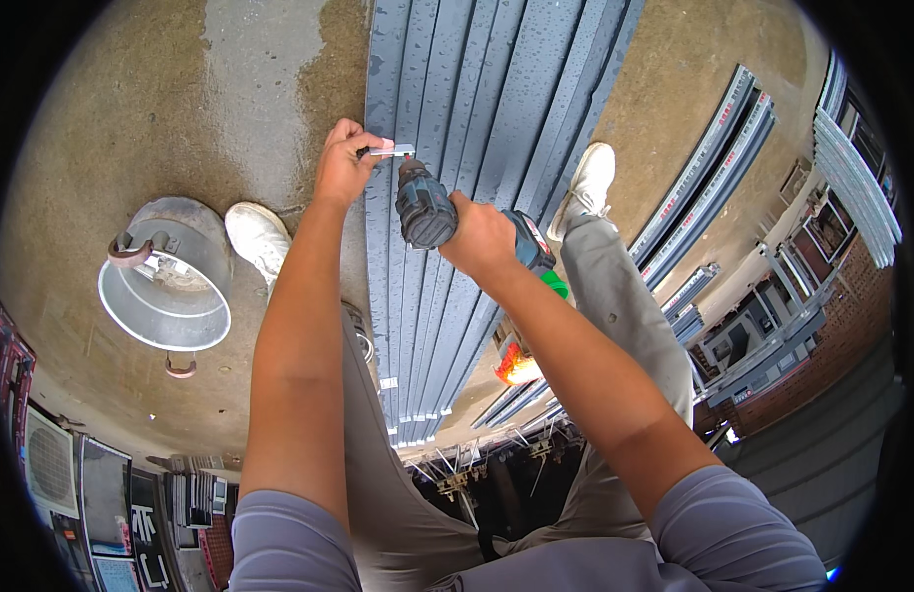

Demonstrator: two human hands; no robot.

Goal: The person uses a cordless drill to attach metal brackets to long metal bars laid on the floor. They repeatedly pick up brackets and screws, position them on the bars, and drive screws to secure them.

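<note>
Gripping the cordless drill (427, 209), the right hand (479, 237) aims it at the grey metal profiles (477, 109). Just left of its tip, the left hand (343, 163) pinches a small metal bracket (393, 151) against them.

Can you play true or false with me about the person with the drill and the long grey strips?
1. The right hand holds a cordless drill. True.
2. The left hand is empty. False: its fingers pinch a small silvery piece against the grey strips.
3. A metal bucket lies tipped over on the concrete floor, to the person's left. True.
4. The person wears black boots. False: the shoes are white.
5. The grey strips are dry. False: water drops speckle them.
</note>
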